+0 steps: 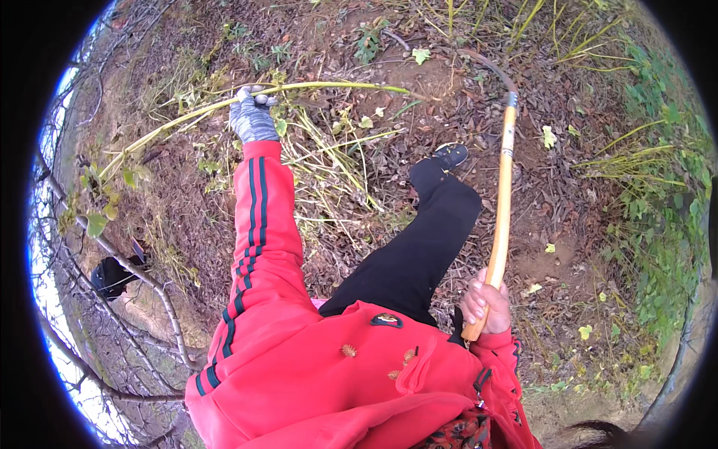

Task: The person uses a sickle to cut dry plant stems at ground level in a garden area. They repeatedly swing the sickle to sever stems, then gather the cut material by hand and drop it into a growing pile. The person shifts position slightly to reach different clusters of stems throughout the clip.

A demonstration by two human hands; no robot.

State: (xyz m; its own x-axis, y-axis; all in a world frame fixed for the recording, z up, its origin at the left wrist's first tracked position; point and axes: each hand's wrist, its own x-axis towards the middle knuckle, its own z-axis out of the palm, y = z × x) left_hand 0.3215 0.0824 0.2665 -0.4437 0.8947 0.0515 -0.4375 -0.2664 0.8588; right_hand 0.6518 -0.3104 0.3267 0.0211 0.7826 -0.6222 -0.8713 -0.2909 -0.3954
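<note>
My left hand (252, 115), in a grey knitted glove, grips a long green plant stalk (314, 85). The stalk bends past the hand to the right, and its leafy end (104, 193) trails down to the left. Bare, my right hand (489, 304) is closed around the lower end of a wooden handle (502, 207). This is the handle of a sickle, whose curved metal blade (498, 68) points left above the soil at the top. Between the hands lies a loose heap of cut stalks (336, 160).
Standing green stems (583, 45) rise at the upper right, and leafy plants (662, 213) line the right side. Bare branches (140, 275) cross the left edge, with a black object (115, 278) behind them. My shoe (450, 156) rests on leaf-strewn ground.
</note>
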